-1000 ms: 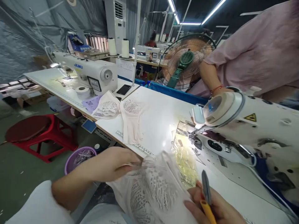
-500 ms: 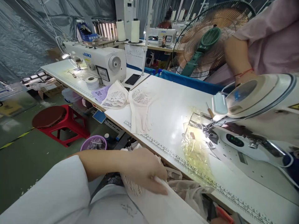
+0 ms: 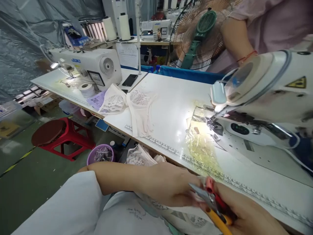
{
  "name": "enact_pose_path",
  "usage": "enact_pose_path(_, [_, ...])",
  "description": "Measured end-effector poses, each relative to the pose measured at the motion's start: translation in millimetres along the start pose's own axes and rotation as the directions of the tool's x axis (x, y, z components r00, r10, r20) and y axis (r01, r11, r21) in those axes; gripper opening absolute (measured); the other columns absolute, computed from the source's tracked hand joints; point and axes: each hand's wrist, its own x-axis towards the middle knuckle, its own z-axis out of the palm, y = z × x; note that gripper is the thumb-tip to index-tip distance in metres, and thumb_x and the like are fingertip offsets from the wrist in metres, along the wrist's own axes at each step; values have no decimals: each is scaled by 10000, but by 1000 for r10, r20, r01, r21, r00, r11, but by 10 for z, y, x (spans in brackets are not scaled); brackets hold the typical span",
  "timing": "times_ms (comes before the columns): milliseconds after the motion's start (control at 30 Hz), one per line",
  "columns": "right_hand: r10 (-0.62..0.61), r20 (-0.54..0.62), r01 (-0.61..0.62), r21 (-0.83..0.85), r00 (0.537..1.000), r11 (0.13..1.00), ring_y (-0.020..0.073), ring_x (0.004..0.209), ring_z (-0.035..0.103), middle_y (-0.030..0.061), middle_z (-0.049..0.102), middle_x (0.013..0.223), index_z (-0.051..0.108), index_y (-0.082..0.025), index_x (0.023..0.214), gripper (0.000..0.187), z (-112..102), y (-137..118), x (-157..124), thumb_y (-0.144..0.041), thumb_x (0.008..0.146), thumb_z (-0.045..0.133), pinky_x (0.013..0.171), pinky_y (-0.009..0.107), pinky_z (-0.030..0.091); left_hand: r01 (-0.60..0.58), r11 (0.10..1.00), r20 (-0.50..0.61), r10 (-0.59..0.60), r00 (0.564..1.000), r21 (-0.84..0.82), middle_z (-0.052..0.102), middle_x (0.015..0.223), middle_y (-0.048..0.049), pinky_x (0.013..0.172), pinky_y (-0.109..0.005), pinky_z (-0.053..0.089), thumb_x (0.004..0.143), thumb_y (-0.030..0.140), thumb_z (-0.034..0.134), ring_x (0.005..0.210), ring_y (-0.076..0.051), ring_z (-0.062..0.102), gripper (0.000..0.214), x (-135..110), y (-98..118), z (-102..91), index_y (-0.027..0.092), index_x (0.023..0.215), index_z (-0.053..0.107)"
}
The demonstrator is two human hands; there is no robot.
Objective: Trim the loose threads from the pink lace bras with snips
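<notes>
My left hand is closed on a piece of white lace fabric that lies in my lap below the table edge. My right hand is closed on small thread snips with a yellow and red handle; their blades point left and almost touch my left fingers. More white lace pieces hang just under the edge of the white table. The sewing machine stands to the right, its lamp shining on the needle area.
Two lace garments lie at the table's left end. A second sewing machine, a tape roll and a phone are behind. A person in a pink top stands beyond the machine beside a fan. A red stool and purple bin stand on the floor.
The lace has gone from the table edge down into my lap. My right hand, out of view half a second ago, has come back with the snips close to my left hand.
</notes>
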Motion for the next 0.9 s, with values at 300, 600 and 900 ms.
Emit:
enact_pose_path(300, [27,31,-29,62,999,998,109,547,378,-39,441,615,467,-202,672,183,-338,-391,101,-307,752,594,457,218,329,236,843,-50,-296,954,-483,513,762,-14,557,-200,385,797,220,562,639,-94,455,87,84,-27,37,157,833,514])
enact_pose_path(600, [-69,-3,69,49,998,996,99,542,364,-46,434,626,436,-202,673,251,-362,-336,173,-345,747,629,444,213,312,342,571,59,-455,889,-747,533,722,-3,563,-199,376,722,357,716,619,-75,469,285,183,-24,-22,137,725,535])
enact_pose_path(900, [-105,-38,105,-16,994,994,101,530,346,-50,418,607,421,-213,648,229,-369,-387,207,-335,728,598,436,213,288,354,482,43,-543,838,-802,576,670,1,530,-173,362,653,323,783,575,-60,493,301,169,-82,-5,117,702,570])
